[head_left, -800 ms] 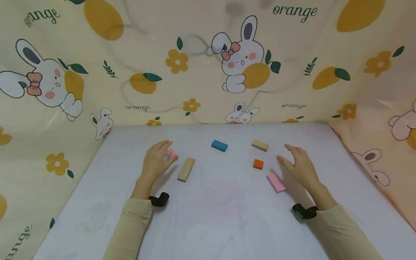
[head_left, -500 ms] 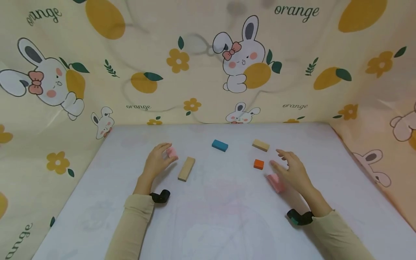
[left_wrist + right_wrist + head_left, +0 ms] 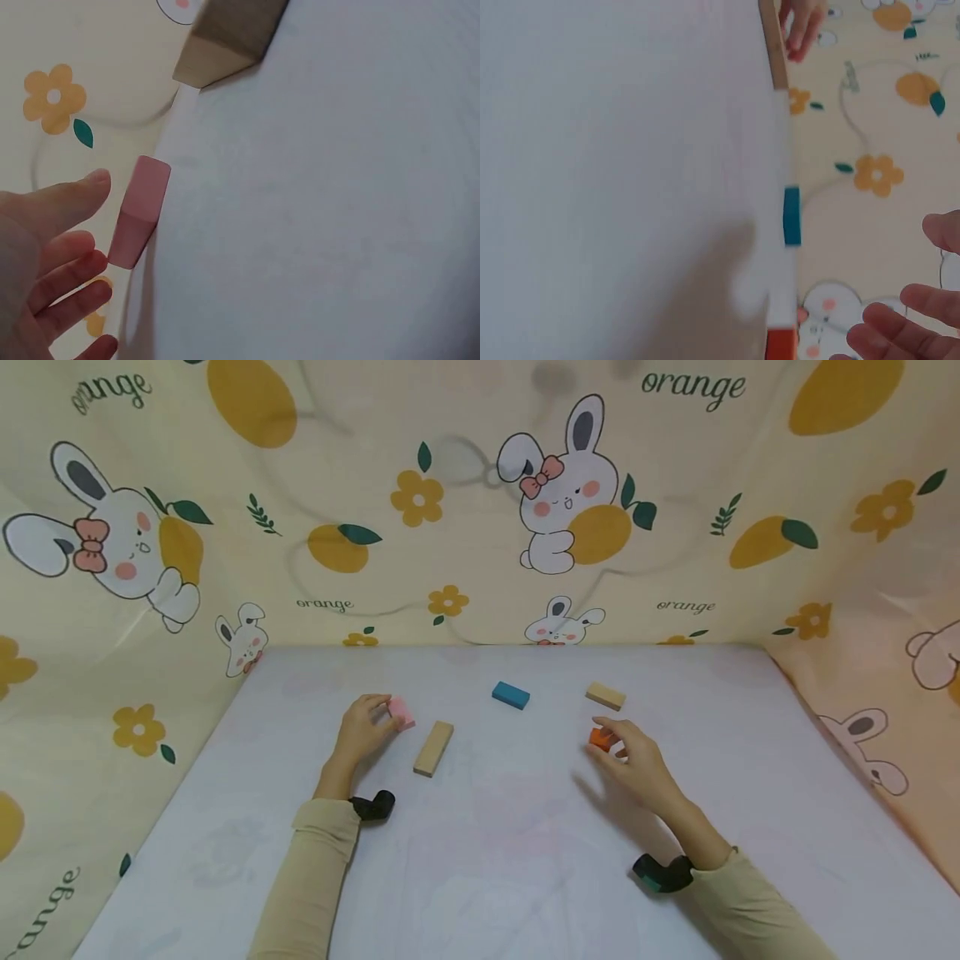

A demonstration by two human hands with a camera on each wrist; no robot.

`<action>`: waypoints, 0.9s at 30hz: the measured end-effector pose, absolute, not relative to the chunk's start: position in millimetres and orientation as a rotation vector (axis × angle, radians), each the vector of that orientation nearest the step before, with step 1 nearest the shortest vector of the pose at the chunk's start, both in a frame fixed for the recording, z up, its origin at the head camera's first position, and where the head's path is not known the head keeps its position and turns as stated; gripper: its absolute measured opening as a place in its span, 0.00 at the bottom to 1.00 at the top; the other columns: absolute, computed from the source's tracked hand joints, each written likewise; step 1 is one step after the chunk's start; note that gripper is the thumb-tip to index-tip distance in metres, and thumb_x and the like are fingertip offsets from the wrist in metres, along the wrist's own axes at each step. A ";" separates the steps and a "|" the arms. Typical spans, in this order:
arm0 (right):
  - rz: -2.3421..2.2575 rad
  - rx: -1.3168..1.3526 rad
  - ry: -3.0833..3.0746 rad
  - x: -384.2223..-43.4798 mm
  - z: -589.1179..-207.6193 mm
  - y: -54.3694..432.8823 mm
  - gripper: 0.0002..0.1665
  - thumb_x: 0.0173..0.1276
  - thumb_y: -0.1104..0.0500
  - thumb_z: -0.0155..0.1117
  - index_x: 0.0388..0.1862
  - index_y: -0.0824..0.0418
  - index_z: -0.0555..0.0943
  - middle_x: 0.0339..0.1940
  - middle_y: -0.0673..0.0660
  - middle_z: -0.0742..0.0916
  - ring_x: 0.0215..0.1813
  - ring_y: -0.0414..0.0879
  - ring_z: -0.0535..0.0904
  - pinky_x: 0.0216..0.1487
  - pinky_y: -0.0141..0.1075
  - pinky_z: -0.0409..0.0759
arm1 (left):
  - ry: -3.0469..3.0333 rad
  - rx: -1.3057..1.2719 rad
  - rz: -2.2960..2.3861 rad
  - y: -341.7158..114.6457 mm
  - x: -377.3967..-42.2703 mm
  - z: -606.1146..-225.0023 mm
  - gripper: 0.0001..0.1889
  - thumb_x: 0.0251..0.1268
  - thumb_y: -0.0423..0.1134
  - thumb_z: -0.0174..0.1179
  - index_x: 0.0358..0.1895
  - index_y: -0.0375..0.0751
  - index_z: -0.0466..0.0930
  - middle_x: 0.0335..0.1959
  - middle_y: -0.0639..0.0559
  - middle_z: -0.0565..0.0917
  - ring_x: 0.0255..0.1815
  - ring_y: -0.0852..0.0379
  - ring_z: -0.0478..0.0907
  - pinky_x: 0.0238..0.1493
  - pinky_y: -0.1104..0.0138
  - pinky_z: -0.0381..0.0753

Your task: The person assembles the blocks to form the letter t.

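My left hand (image 3: 363, 728) hovers beside a small pink block (image 3: 402, 713), its fingers bent loosely. In the left wrist view the thumb and fingers are spread apart, and the pink block (image 3: 141, 211) lies just past the fingertips, not gripped. My right hand (image 3: 637, 763) is over an orange block (image 3: 599, 739), which shows between thumb and fingers in the head view. From the right wrist, the fingers (image 3: 892, 330) look spread and apart from the orange block (image 3: 781, 345). A second pink block, seen earlier on the right, is out of sight where the right hand now is.
A long plain wooden block (image 3: 433, 748) lies right of the left hand. Further back on the white table (image 3: 495, 860) are a blue block (image 3: 511, 695) and a shorter wooden block (image 3: 605, 696). A printed cloth (image 3: 465, 527) hangs around the back and sides.
My right hand has moved left and forward, from beside the right-hand pink block to over the orange block. My left hand has stayed near its pink block, barely shifting.
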State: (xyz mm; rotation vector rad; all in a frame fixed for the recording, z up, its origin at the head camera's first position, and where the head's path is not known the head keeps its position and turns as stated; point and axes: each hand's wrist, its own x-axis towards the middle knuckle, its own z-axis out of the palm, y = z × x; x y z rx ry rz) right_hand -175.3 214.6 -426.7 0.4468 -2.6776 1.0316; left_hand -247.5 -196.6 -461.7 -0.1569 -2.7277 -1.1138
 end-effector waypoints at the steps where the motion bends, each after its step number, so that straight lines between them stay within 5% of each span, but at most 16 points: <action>1: 1.046 0.458 -2.673 -175.6 -428.0 211.2 0.26 0.63 0.63 0.67 0.59 0.69 0.75 0.40 0.64 0.83 0.42 0.56 0.79 0.38 0.39 0.83 | -2.736 -0.149 -1.124 -196.8 -248.2 -461.8 0.27 0.58 0.39 0.66 0.59 0.26 0.74 0.60 0.29 0.76 0.66 0.33 0.70 0.70 0.45 0.67; 13: 1.262 0.497 -2.730 -178.7 -436.4 169.9 0.25 0.64 0.59 0.66 0.58 0.67 0.77 0.40 0.62 0.84 0.40 0.50 0.79 0.35 0.27 0.78 | -2.842 -0.127 -1.087 -200.1 -255.8 -464.1 0.29 0.60 0.42 0.65 0.61 0.27 0.73 0.60 0.28 0.76 0.65 0.32 0.70 0.68 0.44 0.68; 27: 1.394 0.560 -2.729 -183.7 -441.7 134.9 0.24 0.64 0.59 0.66 0.57 0.68 0.78 0.37 0.62 0.83 0.37 0.44 0.78 0.34 0.25 0.74 | -2.980 -0.113 -1.096 -202.2 -258.8 -450.3 0.31 0.61 0.44 0.65 0.61 0.26 0.72 0.60 0.29 0.76 0.64 0.36 0.72 0.69 0.48 0.69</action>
